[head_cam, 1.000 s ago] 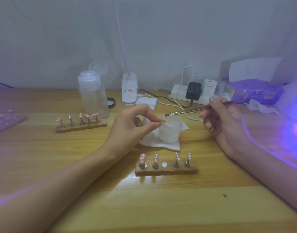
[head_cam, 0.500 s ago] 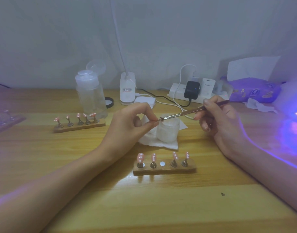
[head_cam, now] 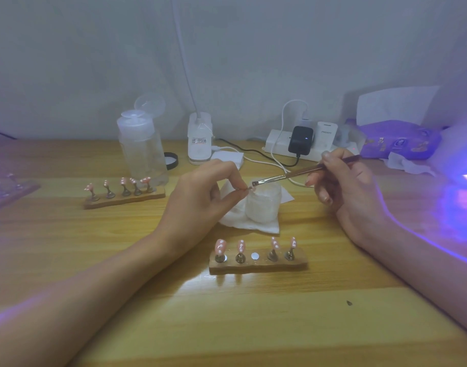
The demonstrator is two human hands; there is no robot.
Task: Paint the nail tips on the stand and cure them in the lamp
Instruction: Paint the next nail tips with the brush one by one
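Moved closer, the slim brown brush [head_cam: 288, 176] pinched in the right hand [head_cam: 343, 189] touched the pink nail tip [head_cam: 250, 188] the left hand [head_cam: 200, 197] pinched.

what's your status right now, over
Left hand pinches a nail tip by the jar. Right hand holds the brush, bristles at that tip. Near stand: middle slot bare. Nothing blocking.

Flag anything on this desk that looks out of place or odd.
The near stand has a bare middle slot; a nail tip is pinched in the left hand, under the brush held by the right hand. No spill shows.
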